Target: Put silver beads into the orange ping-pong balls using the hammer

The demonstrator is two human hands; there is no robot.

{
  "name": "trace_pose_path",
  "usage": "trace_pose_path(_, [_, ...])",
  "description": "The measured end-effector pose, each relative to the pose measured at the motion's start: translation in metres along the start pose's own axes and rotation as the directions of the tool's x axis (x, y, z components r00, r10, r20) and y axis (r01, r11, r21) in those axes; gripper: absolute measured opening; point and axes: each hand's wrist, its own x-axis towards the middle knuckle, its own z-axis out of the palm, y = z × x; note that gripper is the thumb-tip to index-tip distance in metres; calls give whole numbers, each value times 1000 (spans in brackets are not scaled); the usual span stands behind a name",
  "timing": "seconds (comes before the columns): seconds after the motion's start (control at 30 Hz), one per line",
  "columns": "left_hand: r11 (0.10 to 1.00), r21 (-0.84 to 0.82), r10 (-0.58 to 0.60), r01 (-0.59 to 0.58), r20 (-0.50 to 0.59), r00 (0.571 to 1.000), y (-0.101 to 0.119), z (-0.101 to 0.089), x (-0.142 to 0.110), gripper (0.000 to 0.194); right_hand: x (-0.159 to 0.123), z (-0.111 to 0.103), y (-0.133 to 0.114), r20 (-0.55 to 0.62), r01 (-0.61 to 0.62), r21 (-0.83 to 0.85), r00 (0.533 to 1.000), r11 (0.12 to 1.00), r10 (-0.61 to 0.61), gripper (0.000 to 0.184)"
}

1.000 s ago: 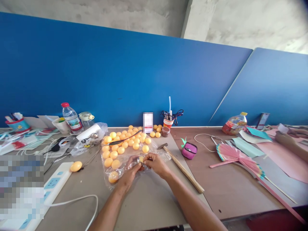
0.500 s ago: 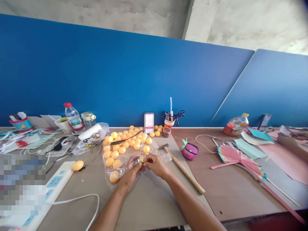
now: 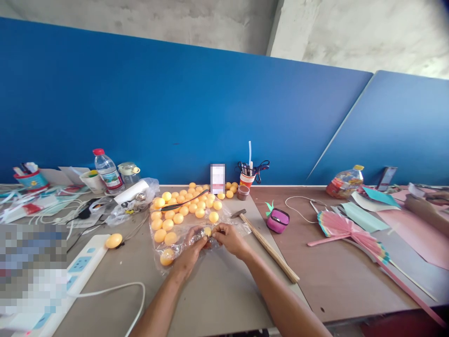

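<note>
My left hand [image 3: 192,247] is closed around a small shiny piece with a pale yellow face [image 3: 207,232], too small to name. Close on its right side, my right hand [image 3: 226,238] has its thumb and fingertips pinched together; whatever they grip is hidden. Both hands are at the near edge of a clear plastic bag [image 3: 182,234] spread on the grey desk. Several orange table tennis balls [image 3: 168,225] fill the bag, and a slim dark tool [image 3: 178,204] rests across them. A wooden-handled hammer [image 3: 268,245] lies to the right of my right hand.
On the left are a power strip [image 3: 82,267], an orange ball [image 3: 114,241], cables and a water bottle [image 3: 108,173]. A pen cup [image 3: 247,179] stands at the back. To the right sit a purple pouch [image 3: 278,221] and pink paper fan [image 3: 347,229]; another person's hand [image 3: 417,204] is beyond.
My right fingertips have drawn slightly to the right of the small piece, showing more of its yellow face. The left hand keeps its hold. The view has shifted a little.
</note>
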Motion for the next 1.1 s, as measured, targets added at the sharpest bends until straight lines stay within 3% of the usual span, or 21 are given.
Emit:
trace_pose_path(0.3, [998,54,27,-28,27,999,0,-1,0,44,-6,-4,-6,89,48,-89,995,995,-40,11])
trace_pose_path(0.57, [999,33,9,-9,13,1000,-3,-3,0,47,2,-1,8,107,-14,39,994,999,10,7])
trace_pose_path(0.77, [998,67,19,-21,42,999,-3,-3,0,44,1,-1,9,92,-57,7,994,998,56,9])
trace_pose_path(0.93, [994,101,49,-49,5,999,-2,-3,0,45,0,1,7,82,-61,-10,995,998,61,15])
trace_pose_path(1.1, [990,127,61,-61,3,998,0,-1,-1,41,-3,4,-3,-6,-60,-102,998,993,60,12])
